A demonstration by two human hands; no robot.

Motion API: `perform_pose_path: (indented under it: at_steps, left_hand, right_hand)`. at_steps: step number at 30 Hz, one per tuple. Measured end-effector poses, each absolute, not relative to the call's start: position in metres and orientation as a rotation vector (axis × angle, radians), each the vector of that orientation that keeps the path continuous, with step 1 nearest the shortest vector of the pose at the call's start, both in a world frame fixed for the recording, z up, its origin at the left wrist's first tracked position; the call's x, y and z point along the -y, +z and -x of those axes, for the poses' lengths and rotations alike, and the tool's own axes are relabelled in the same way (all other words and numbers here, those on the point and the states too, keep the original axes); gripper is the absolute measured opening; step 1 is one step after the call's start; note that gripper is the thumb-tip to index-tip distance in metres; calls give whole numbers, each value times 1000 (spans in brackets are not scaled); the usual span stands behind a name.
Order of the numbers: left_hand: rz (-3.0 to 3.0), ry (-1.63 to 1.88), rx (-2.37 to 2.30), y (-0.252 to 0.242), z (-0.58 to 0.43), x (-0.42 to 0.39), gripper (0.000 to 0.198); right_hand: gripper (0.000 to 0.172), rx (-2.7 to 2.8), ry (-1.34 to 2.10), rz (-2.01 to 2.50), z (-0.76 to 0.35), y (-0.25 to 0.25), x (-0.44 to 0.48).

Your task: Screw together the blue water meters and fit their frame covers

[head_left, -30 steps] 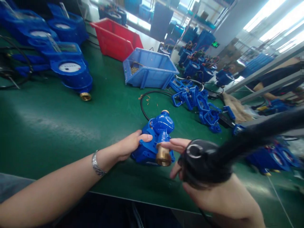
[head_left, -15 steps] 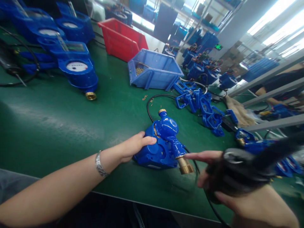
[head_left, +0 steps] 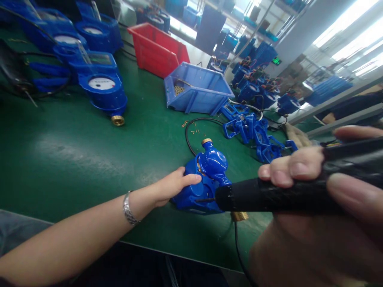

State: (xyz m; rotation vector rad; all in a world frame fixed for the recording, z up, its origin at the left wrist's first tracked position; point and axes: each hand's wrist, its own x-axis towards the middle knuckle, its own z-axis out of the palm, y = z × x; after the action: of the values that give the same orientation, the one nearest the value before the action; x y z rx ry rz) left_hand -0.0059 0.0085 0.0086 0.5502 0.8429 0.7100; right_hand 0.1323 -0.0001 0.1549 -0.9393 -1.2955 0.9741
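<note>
The left hand (head_left: 172, 186) has its grip clamped on the meter (head_left: 214, 161), which lies on the worktop (head_left: 74, 159) on the near side of the blue bin (head_left: 205, 99), and the right hand (head_left: 311, 239) has its grip wrapped round the driver (head_left: 263, 195), its bit (head_left: 206, 200) over the meter, contact unclear, loose screws (head_left: 184, 123) beyond.

1 left hand (head_left: 170, 187), 1 right hand (head_left: 314, 239), 2 black drivers (head_left: 305, 197), 1 red bin (head_left: 157, 56).

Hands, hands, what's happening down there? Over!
Left hand gripping blue meter. Right hand around black tool, thin bit at the meter. Tool partly hides meter's brass end.
</note>
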Motion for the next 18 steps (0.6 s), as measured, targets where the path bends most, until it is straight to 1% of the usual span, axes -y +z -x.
perform_pose_path:
  at_steps: [3, 5, 7, 11, 14, 18]
  left_hand:
    - [-579, 723, -870, 11, 7, -7, 73]
    - [-614, 754, -830, 13, 6, -5, 70]
    - [-621, 788, -813, 13, 4, -3, 67]
    - [-572, 833, -904, 11, -2, -1, 70]
    - [-559, 863, -908, 8, -5, 0, 70]
    - [-534, 855, -914, 6, -7, 1, 67]
  right_hand:
    - [34, 1247, 1089, 851, -125, 142, -4]
    - [34, 1204, 1149, 862, -124, 133, -6]
    - [31, 1173, 1168, 851, -123, 125, -7]
    - [23, 1143, 1200, 858, -119, 119, -6]
    - [23, 1136, 1214, 845, -118, 117, -6]
    - [21, 1128, 1212, 869, -119, 114, -3]
